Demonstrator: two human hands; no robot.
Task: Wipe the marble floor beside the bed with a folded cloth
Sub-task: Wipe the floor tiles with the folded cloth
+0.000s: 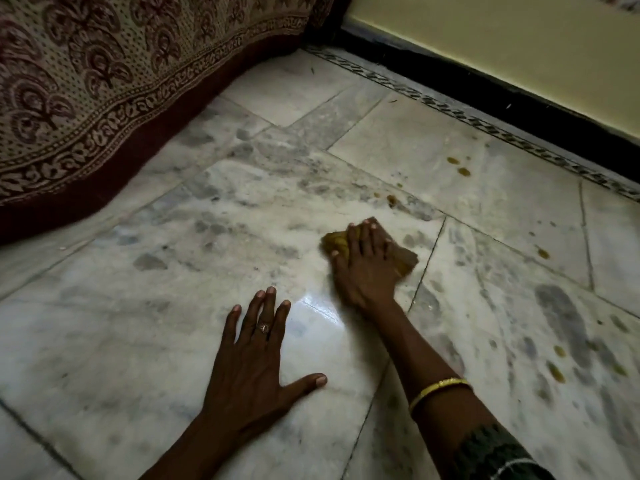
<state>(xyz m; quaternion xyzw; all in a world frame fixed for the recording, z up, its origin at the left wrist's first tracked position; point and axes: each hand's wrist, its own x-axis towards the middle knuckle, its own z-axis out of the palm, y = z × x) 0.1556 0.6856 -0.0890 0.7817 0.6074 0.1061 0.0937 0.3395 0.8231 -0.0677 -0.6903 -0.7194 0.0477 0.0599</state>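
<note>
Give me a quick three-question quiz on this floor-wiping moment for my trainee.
1. True or false: the left hand lies flat on the marble floor, holding nothing.
2. What does the right hand press down? A) sponge B) folded cloth C) brush
3. Fill in: yellowish drops lie between the cloth and the ____.

Key: 1 true; 2 B; 3 wall.

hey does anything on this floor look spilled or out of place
Yes. Yellow-brown drips dot the white marble floor: a pair near the patterned border strip, one just beyond the folded brown cloth, and several at the right. They look like spilled liquid. The right hand presses the cloth short of them.
</note>
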